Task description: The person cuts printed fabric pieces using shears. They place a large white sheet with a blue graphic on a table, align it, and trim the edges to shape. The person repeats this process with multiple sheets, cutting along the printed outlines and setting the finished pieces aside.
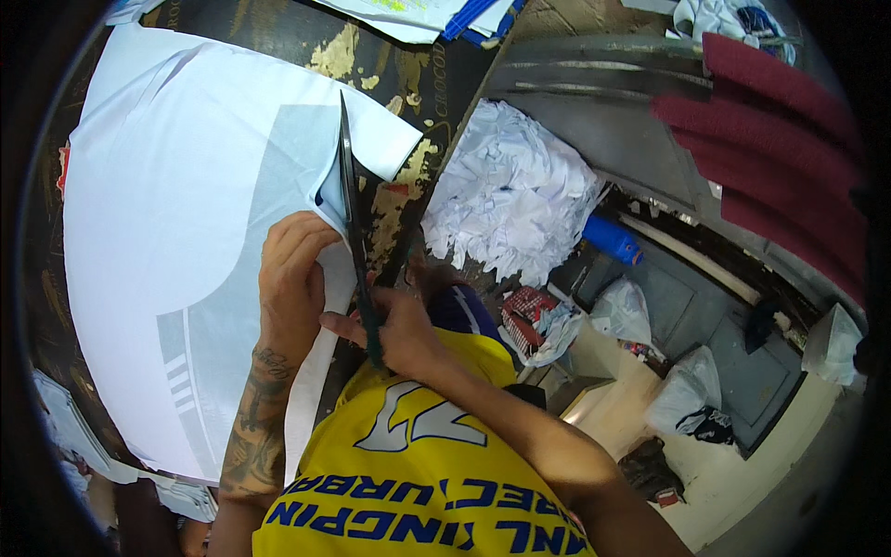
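Observation:
A large white cloth (176, 223) with a printed grey panel is spread over the dark, worn table (269, 32). My left hand (295, 265) rests on it, fingers closed around its right edge, which lifts slightly beside the scissors. Long dark scissors (347, 176) with green-wrapped handles are in my right hand (401, 325). Their blades point away from me along the lifted edge and look nearly closed. Part of the handle is hidden by my fingers. Beyond the blade tips, a flap of the white cloth reaches toward the table's right edge.
A big heap of white scraps (515, 186) lies right of the table. Past it are a blue bottle-like object (613, 239), plastic bags (622, 311) and a dark red cloth (770, 139). Printed sheets with blue strips (473, 19) lie at the table's far end.

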Demonstrator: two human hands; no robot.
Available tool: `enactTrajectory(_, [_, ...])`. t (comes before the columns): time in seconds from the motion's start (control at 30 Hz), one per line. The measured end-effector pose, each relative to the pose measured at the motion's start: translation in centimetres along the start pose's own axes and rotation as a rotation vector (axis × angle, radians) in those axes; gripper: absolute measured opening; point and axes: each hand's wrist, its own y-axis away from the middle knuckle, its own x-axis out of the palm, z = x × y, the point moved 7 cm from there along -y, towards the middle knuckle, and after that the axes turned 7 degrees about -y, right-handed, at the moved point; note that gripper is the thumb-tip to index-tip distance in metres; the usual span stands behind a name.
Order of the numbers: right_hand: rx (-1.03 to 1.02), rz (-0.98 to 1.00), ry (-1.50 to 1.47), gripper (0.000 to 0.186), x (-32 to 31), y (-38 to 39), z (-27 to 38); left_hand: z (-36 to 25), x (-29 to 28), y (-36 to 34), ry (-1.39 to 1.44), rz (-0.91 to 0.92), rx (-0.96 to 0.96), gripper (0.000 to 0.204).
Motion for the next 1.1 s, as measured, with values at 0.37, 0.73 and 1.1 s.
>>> enactTrajectory(0.37, [0.016, 0.195, -0.31, 0.043, -5.8, -0.8, 2.0, -2.1, 1.2, -0.1, -0.154, 0.006, 0.0, 0.039])
enactTrajectory(0.73, [-0.073, 0.602, 0.848, 0.049, -25.4, -5.1, 12.9, -10.1, 7.0, -3.6, 0.108, -0.01, 0.033, 0.027])
enactTrajectory(1.1, [-0.19, 0.568, 0.964, 0.062, -18.0, -11.1, 17.9, -5.4, 2.9, -2.7, -0.347, -0.386, -0.408, 0.042])
